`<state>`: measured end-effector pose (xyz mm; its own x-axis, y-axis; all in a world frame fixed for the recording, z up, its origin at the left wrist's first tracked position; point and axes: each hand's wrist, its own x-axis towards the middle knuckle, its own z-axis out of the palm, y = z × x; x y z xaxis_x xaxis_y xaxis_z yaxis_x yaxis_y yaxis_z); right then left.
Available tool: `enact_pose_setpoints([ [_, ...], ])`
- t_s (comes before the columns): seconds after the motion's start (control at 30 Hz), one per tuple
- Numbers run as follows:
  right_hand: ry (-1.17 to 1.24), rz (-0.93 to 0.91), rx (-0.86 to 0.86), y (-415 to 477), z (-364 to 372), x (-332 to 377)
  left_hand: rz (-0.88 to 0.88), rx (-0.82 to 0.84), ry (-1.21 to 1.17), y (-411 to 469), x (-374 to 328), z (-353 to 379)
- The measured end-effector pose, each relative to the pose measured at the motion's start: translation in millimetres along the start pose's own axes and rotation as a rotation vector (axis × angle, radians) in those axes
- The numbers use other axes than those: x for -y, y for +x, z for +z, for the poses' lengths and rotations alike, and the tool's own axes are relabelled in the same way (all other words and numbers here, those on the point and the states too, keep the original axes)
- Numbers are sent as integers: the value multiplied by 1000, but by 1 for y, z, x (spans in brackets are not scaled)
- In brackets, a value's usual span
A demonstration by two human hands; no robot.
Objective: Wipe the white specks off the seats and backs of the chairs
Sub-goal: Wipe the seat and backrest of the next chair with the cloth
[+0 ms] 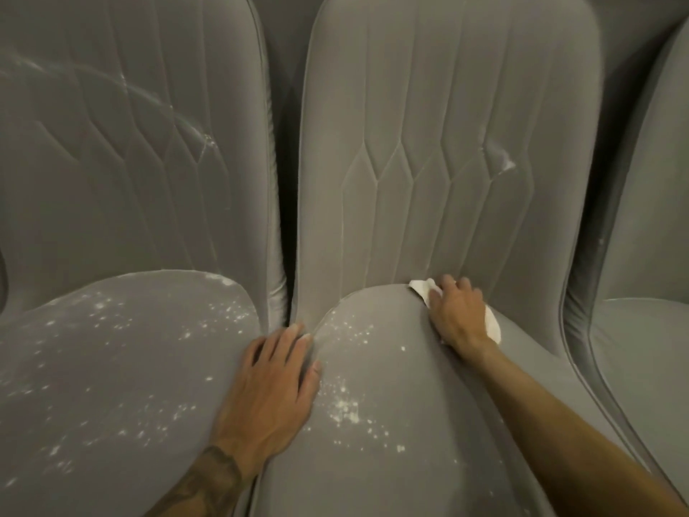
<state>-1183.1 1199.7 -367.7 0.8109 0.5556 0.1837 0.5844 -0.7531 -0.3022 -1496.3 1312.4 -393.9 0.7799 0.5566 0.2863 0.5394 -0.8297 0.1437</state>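
**Working the crease of the middle chair**

The left chair (112,181) and middle chair (428,181) both carry white specks (343,404) across their seats, with smears on their backs. The step in hand looks like the middle chair's seat-back crease, where the right hand (456,315) grips a white cloth (421,289) under curled fingers. The left hand (272,382) lies flat, fingers spread, where the two seats meet. The next move likely calls for drawing the cloth forward through the specks.

three chairs (447,181) side by side
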Motion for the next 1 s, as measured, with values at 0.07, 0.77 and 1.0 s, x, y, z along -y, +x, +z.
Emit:
enact_pose_setpoints([
  [0.07,46,-12,20,-1,6,30,2,11,-1,0,-1,-1],
  [0.77,60,-340,66,-14,7,24,4,-2,-25,-1,3,-1],
  [1.0,128,11,-83,1,11,18,2,-19,-12,-1,0,0],
])
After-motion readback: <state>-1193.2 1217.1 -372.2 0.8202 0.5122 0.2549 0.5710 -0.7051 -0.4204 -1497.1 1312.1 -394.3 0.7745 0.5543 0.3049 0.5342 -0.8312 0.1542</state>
